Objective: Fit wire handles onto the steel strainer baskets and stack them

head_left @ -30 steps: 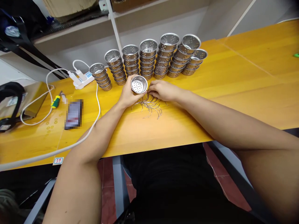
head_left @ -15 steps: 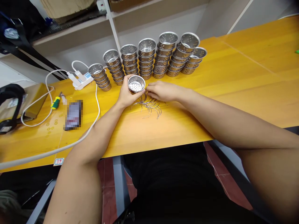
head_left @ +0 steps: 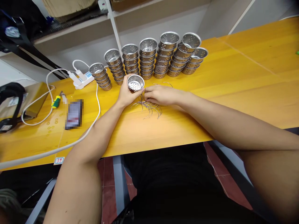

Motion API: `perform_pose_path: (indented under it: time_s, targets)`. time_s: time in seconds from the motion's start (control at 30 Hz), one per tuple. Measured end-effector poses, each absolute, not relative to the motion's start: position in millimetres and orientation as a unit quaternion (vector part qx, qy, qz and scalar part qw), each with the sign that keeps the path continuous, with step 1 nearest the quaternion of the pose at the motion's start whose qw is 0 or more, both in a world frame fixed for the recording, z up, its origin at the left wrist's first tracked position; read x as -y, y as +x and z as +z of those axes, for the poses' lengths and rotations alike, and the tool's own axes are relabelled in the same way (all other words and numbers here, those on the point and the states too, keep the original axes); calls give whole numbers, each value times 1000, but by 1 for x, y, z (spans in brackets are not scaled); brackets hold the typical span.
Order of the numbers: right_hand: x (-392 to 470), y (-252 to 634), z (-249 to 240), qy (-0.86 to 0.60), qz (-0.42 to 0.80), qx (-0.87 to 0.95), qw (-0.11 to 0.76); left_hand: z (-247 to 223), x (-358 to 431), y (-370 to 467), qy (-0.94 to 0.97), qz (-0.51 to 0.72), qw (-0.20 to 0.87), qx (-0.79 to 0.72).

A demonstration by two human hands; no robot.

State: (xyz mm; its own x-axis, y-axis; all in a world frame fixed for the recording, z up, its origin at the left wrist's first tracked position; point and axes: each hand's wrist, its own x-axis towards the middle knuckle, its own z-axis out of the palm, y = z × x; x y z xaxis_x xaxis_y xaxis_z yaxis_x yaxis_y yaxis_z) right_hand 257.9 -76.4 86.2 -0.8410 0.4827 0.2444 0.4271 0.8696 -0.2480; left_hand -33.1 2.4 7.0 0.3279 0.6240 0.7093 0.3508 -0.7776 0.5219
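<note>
My left hand [head_left: 126, 93] is wrapped round a small perforated metal cup [head_left: 135, 83], whose open mouth faces up and shows holes in its bottom. Close by on the right, my right hand [head_left: 157, 95] has its fingers curled and pinched together near the cup's lower side. A thin curved metal wire [head_left: 167, 82] sticks out past the back of this hand and seems to be held in it; the fingertips are partly hidden. Below both hands, a loose pile of curved metal wires [head_left: 151, 107] lies on the yellow table [head_left: 177, 124].
Several stacks of perforated metal cups [head_left: 147, 59] stand along the back. To the left are a power strip [head_left: 83, 80] with white cables, a phone [head_left: 74, 114], a green-yellow screwdriver [head_left: 56, 102], small rings [head_left: 52, 124] and black headphones [head_left: 10, 105]. A white cable [head_left: 70, 145] crosses the front left.
My right hand has shifted slightly down and turned a little, and a curved wire now shows beyond it. My left hand still holds the cup in nearly the same place.
</note>
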Motion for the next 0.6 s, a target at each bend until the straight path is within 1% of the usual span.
perform_pose_path:
  time_s: [0.17,0.37,0.5,0.6]
  targets:
    - [85,258,91,-215,148,939,224,11,-2,-31,790,528,136,-280]
    - [89,259,92,-212,177,913,301,13,-2,-30,770,543,145,-302]
    - [89,256,91,-226,180,873,392,11,-5,-31,776,553,137,-272]
    - [86,255,91,-235,212,831,458,8,-6,-30,782,549,142,-260]
